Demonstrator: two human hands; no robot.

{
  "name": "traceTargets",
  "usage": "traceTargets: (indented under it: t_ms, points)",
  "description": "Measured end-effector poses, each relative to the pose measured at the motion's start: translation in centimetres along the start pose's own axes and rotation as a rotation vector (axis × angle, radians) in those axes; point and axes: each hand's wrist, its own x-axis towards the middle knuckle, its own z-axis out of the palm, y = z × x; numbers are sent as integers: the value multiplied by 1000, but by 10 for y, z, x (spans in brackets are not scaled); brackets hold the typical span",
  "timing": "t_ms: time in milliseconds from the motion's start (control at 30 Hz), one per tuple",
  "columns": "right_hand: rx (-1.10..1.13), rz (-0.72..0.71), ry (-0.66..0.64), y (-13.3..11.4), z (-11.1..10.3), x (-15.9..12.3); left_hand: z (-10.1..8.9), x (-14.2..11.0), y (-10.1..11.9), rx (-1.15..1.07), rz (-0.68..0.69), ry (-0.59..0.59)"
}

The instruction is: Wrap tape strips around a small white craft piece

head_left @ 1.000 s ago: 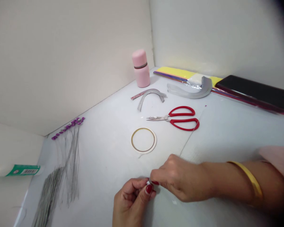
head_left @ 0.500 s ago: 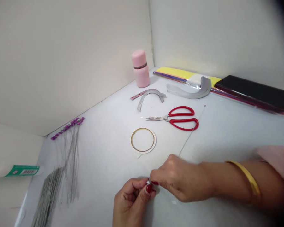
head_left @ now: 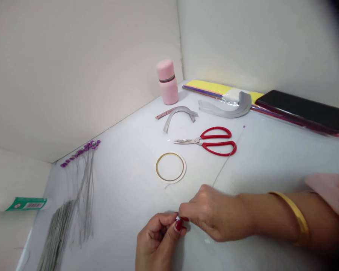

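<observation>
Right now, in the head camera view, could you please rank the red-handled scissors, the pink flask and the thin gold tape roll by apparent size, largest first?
1. Red-handled scissors
2. Pink flask and thin gold tape roll: these look alike in size, so I won't rank them.

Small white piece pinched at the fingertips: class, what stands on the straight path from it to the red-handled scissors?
The white round disc with a thin gold ring lies on that path, its right edge crossing the line. It sits between the small white piece, held by the left hand and right hand, and the red-handled steel scissors.
</observation>
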Motion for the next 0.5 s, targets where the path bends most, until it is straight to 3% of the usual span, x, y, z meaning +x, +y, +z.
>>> traceTargets:
  t_ms: [500]
  points:
    - [2, 6, -4, 1, 1, 0, 1, 0, -2, 3, 39, -11]
